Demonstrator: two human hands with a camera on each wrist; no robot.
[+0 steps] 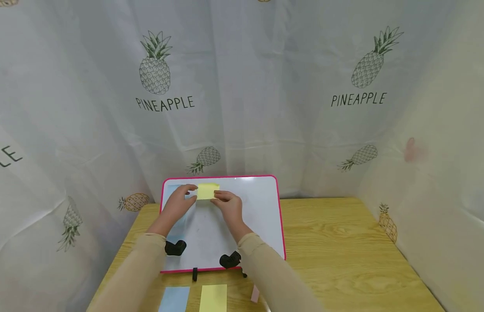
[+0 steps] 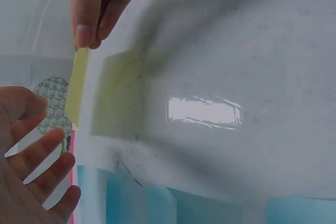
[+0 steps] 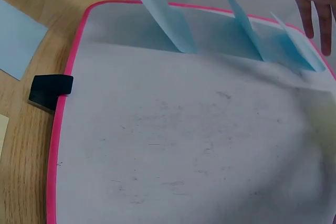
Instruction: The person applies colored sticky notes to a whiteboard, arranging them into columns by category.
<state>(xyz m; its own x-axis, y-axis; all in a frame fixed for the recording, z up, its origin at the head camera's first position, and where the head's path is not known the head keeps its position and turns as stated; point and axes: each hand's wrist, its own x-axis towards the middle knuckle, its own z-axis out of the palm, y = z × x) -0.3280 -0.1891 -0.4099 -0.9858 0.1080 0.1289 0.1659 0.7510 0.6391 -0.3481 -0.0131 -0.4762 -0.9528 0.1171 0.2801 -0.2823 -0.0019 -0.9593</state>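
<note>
A yellow sticky note [image 1: 207, 191] is held near the top of a white whiteboard [image 1: 261, 225] with a pink rim. My right hand [image 1: 229, 208] pinches the note's right edge; in the left wrist view its fingertips [image 2: 84, 35] grip the paper. At the note's left side is my left hand [image 1: 177, 203]. Its spread, loosely bent fingers [image 2: 39, 156] show a small gap from the note in the left wrist view. Blue sticky notes [image 3: 163, 17] stand out from the board's left side in the right wrist view. My right hand is hidden there.
On the wooden table [image 1: 335, 242], in front of the board, lie a blue pad [image 1: 174, 299], a yellow pad [image 1: 213, 298] and a pink strip [image 1: 255, 294]. A black clip [image 1: 194, 274] sits at the board's lower edge. A pineapple-print curtain [image 1: 250, 95] hangs behind.
</note>
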